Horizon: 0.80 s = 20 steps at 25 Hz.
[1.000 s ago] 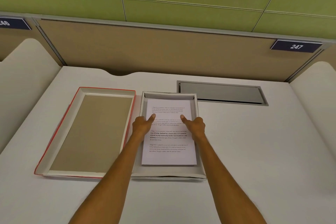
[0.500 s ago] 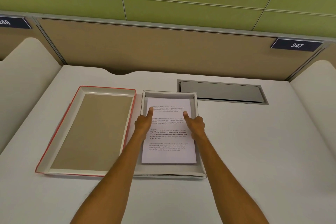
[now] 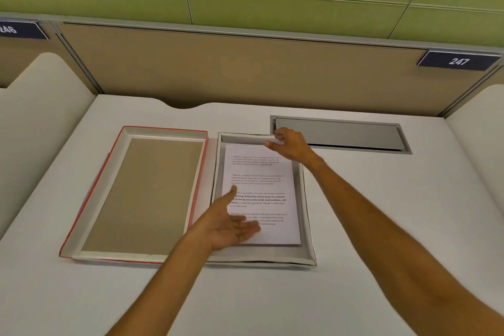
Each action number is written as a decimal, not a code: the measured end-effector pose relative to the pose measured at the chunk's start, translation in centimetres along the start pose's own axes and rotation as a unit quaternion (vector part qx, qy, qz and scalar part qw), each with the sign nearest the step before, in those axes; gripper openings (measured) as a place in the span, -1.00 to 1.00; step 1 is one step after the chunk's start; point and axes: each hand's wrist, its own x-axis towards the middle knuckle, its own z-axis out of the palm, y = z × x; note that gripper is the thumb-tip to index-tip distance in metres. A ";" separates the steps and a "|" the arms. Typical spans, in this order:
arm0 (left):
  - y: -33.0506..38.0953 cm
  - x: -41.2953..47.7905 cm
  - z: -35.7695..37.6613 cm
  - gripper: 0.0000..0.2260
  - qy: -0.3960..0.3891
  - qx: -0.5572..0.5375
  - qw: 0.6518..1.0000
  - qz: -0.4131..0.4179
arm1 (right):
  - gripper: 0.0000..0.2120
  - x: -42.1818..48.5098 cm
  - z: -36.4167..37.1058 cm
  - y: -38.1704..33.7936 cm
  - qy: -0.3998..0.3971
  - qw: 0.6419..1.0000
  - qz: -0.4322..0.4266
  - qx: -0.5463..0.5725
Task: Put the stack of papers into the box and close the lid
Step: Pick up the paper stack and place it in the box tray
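Note:
A stack of white printed papers [image 3: 263, 185] lies flat inside the shallow white box [image 3: 307, 226] at the middle of the desk. The lid [image 3: 141, 196], red-edged with a brown inside, rests upside down just left of the box and touches it. My left hand [image 3: 229, 224] is open, palm turned up, with its fingers spread over the lower left corner of the papers. My right hand [image 3: 289, 144] is at the box's far right corner, fingers curled over the far wall and thumb inside it, pinching that wall.
A grey metal cable hatch [image 3: 341, 135] is set into the desk just behind the box and right hand. A brown partition [image 3: 245, 68] closes the back, and curved white dividers [image 3: 35, 106] rise at both sides.
Both index fingers have left the upper part of the papers. My right hand moved forward to the box's far right corner; my left hand drew back and turned palm up.

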 end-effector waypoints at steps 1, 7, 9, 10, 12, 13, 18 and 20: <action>-0.9 0.1 -0.2 -0.29 -0.026 -0.069 0.996 -0.045 | -0.41 0.6 -0.1 -0.1 -0.019 1.000 -0.014 -0.011; -4.5 1.8 0.4 -0.60 -0.051 -0.210 0.974 -0.067 | -0.36 3.2 0.9 0.4 -0.103 0.993 -0.044 -0.032; -4.5 2.3 0.3 -0.60 -0.038 -0.204 0.976 -0.073 | -0.28 3.8 1.4 0.3 -0.121 0.990 -0.044 -0.055; -4.4 2.7 0.1 -0.59 -0.031 -0.196 0.978 -0.071 | -0.27 4.1 1.6 0.4 -0.130 0.988 -0.045 -0.068; -4.2 3.2 -0.1 -0.57 -0.018 -0.184 0.980 -0.069 | -0.26 4.8 2.0 0.3 -0.146 0.984 -0.047 -0.086; -4.2 3.3 -0.1 -0.57 -0.015 -0.184 0.980 -0.069 | -0.29 5.0 2.1 0.2 -0.154 0.982 -0.048 -0.097; -3.9 3.2 0.5 -0.62 -0.030 -0.219 0.973 -0.061 | -0.40 5.5 2.5 0.3 -0.171 0.976 -0.068 -0.118; -3.9 3.2 0.5 -0.63 -0.035 -0.224 0.972 -0.061 | -0.37 5.5 2.6 0.3 -0.167 0.978 -0.069 -0.106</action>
